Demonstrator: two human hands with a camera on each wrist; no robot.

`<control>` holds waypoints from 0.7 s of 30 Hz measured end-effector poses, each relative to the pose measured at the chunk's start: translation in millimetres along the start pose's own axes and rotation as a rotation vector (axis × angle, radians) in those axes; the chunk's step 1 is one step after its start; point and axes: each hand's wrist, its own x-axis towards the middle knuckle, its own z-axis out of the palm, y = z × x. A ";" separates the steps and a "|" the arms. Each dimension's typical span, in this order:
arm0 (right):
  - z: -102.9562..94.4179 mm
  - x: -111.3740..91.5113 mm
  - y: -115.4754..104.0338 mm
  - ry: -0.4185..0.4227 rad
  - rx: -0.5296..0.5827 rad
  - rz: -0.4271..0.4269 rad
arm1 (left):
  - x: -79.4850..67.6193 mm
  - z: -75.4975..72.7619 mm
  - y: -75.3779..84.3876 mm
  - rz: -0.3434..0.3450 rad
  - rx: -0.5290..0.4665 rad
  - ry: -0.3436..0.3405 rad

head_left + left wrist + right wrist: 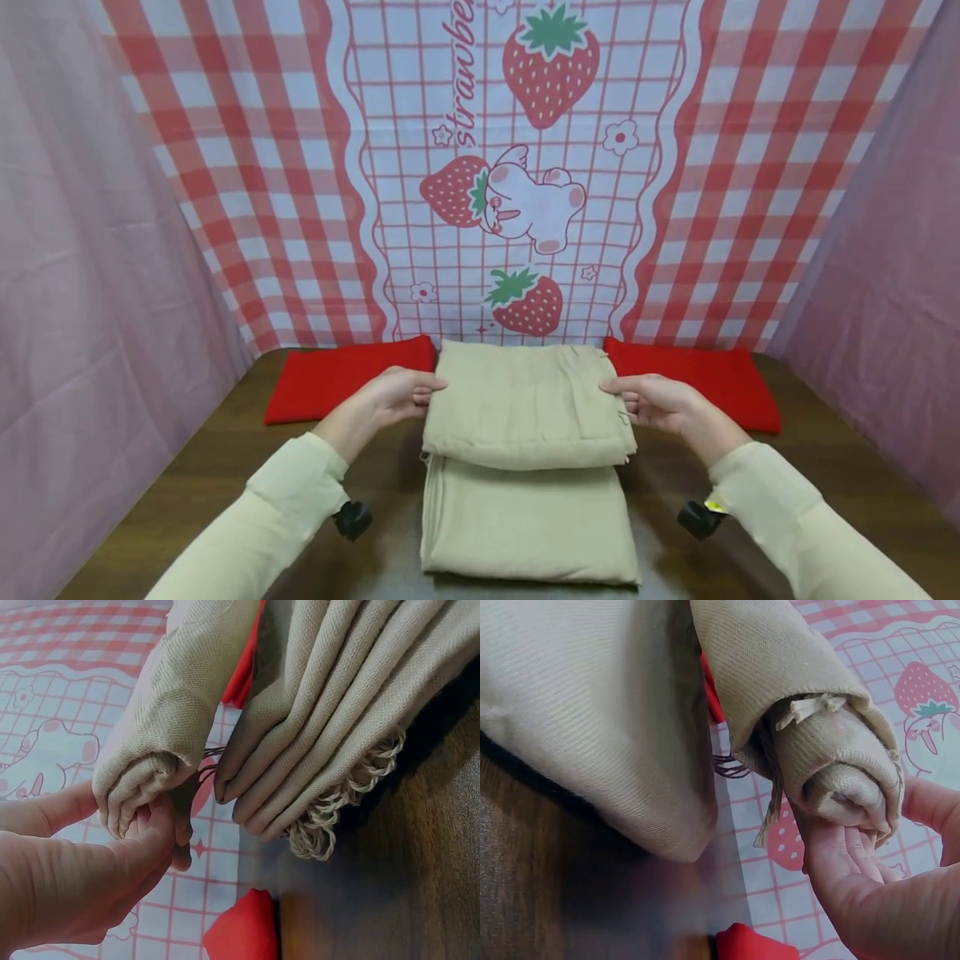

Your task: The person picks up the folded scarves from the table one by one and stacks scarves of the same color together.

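Beige woven cloth, folded into a thick upper bundle (525,408), sits at the centre of the surface (187,508), toward 12 o'clock; at its 6 o'clock side lies a folded beige stack (528,525). We cannot tell whether the two are joined. Our left hand (393,396) holds the bundle at 9 o'clock and our right hand (663,404) at 3 o'clock. On each side the fingers (71,804) pinch the end, thumb against the others with the layers between.

We judge the bundle soft and limp, fairly light, though its many layers give it some body. Nothing about it seems fragile; the coarse weave should grip our skin rather than slip. The inner turns look loose, so we do best to take both ends at once, pinching through every layer and supporting from beneath. Loose threads (771,817) at the 3 o'clock end make a poor hold, as does the knotted fringe (319,825) on the lower stack.

Its long axis runs from 9 to 3 o'clock, with a rounded fold facing 6 o'clock and the coiled layers showing at the ends. Red folded cloths lie at 10 o'clock (330,383) and 2 o'clock (693,392).
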 end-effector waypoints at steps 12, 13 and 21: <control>0.5 -3.4 7.5 -0.044 0.018 -0.009 | -5.2 -2.0 -3.9 0.009 0.013 0.002; 0.6 -4.4 8.5 -0.050 0.018 -0.008 | -5.8 -2.0 -4.8 0.004 0.011 0.002; 2.0 -9.0 9.6 -0.055 0.021 -0.012 | -10.7 -2.2 -7.7 0.020 0.034 -0.001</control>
